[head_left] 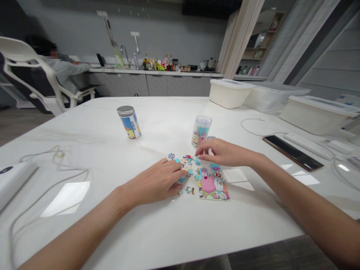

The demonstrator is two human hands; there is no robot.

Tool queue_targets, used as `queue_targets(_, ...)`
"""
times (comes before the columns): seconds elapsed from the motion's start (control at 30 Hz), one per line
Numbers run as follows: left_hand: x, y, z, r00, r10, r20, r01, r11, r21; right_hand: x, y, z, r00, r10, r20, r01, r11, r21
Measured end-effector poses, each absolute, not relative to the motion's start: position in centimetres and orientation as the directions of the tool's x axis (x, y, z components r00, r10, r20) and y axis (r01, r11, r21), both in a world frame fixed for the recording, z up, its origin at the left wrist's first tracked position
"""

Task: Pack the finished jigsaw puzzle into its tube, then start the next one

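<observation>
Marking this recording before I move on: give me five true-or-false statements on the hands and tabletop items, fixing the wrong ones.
1. The bare left hand is over small multicoloured jigsaw pieces. True.
2. The blue-printed cylindrical jar with a grey lid lies on its side. False: the jar stands upright.
3. The clear cylindrical jar with a cartoon print stands farther from the person than the flat cartoon picture with a pink figure. True.
4. The flat black rectangular slab with a brown edge lies left of the left hand. False: it lies to the right of the bare right hand.
5. The tabletop is glossy white. True.
</observation>
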State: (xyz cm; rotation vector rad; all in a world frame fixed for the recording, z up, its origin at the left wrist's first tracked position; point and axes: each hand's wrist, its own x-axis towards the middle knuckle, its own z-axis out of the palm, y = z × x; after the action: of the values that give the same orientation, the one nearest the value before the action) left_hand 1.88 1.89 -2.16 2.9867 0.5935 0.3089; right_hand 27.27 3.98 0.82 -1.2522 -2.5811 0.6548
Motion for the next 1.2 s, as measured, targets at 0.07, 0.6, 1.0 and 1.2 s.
queue_targets(0.07, 1.8, 2.0, -2.3, 0.898, 0.405, 0.171, 0.391, -0.914, 0.110, 28.0, 3.9, 1.4, -0.651, 0.740, -0.171, 0.724, 0.536, -0.434)
queue_targets(0.6, 2.2, 1.9, -2.7, 0.865, 0.416, 0.280, 0.419, -0.906, 0.052, 28.8, 3.6, 2.2, -0.578, 0.666, -0.471, 0.811, 0.406, -0.422)
queue_targets(1.0, 2.0, 2.2, -2.8, 0.891, 0.370, 0.263, 0.372, -0.927, 0.044, 28.8, 3.8, 2.6, -0.581, 0.632, -0.512, 0.796, 0.312, -0.518)
queue_targets(1.2, 2.7, 1.2, -2.5, 0.926, 0.292, 0.237, 0.263, -0.953, 0.147, 28.7, 3.8, 2.7, -0.601, 0.613, -0.514, 0.765, 0.254, -0.592)
